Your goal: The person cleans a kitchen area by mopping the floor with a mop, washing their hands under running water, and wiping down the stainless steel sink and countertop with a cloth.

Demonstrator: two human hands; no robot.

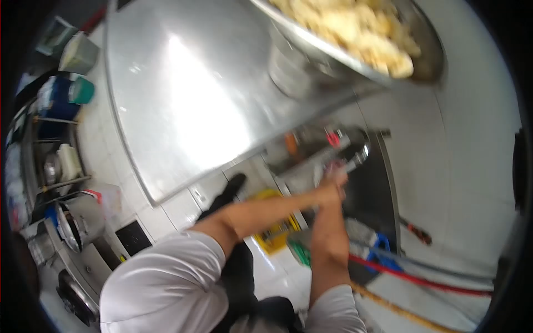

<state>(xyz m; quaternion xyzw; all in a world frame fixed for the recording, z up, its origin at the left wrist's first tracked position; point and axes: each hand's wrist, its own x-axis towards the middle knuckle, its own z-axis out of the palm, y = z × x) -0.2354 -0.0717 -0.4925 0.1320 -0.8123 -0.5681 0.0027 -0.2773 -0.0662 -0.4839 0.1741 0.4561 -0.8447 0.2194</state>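
My left hand point(326, 193) and my right hand point(338, 182) meet over a dark metal sink counter point(371, 194). They overlap and touch, just beside a shiny curved faucet point(360, 157). Blur and overlap hide the fingers of both, so whether anything is between them does not show. A pinkish, smeared patch appears at the hands' far side. Beyond them lies the sink basin point(300, 161), with an orange and a red item behind it, too blurred to name.
A steel table point(150, 105) fills the upper left. On its edge, a large metal bowl point(430, 55) of pale yellow chopped food point(355, 33) rests above a metal container point(291, 72). A yellow crate point(272, 233) stands on the floor. Red point(411, 280) and yellow hoses point(400, 311) run lower right.
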